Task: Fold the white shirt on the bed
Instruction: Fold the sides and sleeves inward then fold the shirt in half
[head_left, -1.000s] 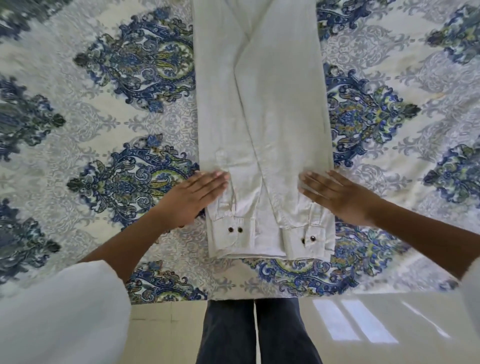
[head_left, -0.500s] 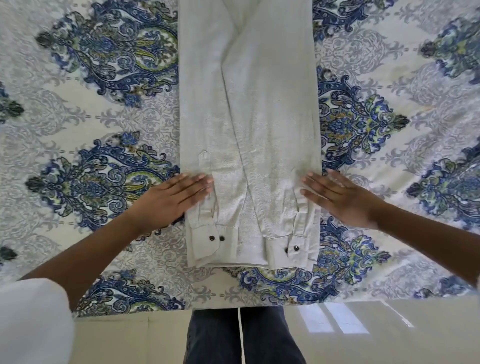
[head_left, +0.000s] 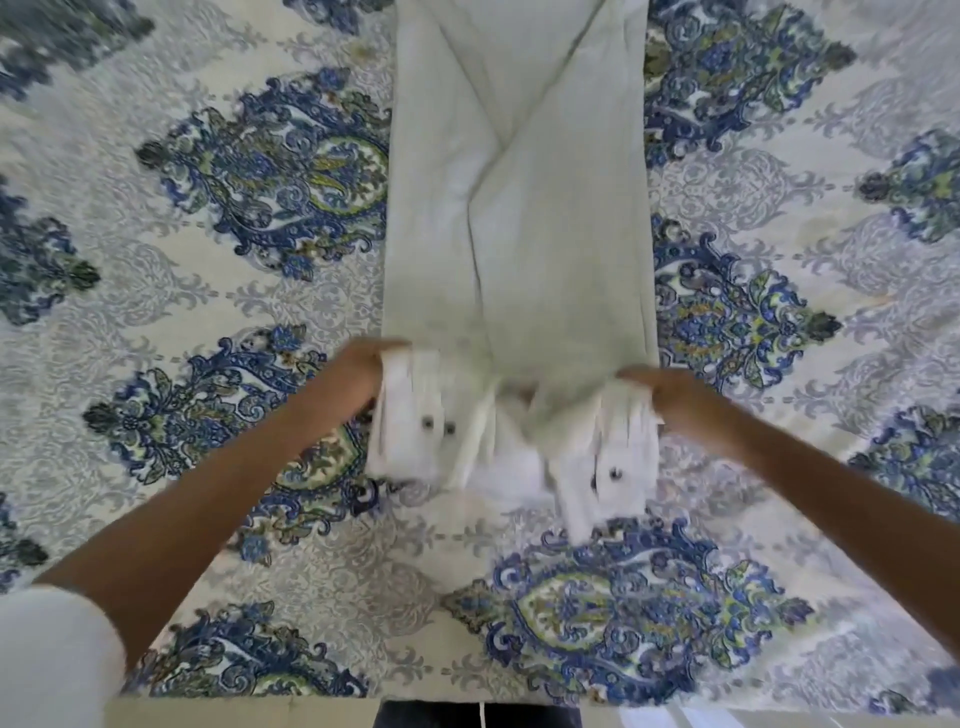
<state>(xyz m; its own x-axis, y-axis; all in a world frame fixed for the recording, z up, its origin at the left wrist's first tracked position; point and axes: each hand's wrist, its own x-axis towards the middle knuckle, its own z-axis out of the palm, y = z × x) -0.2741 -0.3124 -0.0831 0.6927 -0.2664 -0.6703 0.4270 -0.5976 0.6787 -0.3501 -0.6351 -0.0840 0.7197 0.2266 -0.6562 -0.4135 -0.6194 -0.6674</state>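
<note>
The white shirt (head_left: 519, 218) lies as a long narrow strip down the middle of the bed, both sleeves folded over it. Its near end with the two buttoned cuffs (head_left: 415, 421) is lifted off the bedspread and blurred. My left hand (head_left: 358, 371) grips the left edge of that end, fingers tucked under the cloth. On the right edge, my right hand (head_left: 670, 395) holds the cloth the same way. Most of both hands' fingers are hidden by fabric.
A bedspread (head_left: 249, 218) with blue, green and cream ornamental medallions covers the whole bed. Its near edge (head_left: 260, 699) runs along the bottom of the view, with pale floor and my dark trouser legs (head_left: 478, 717) below it.
Earlier both hands lay flat beside the shirt's lower sides. Now they have taken hold of the near end and raised it off the bed.
</note>
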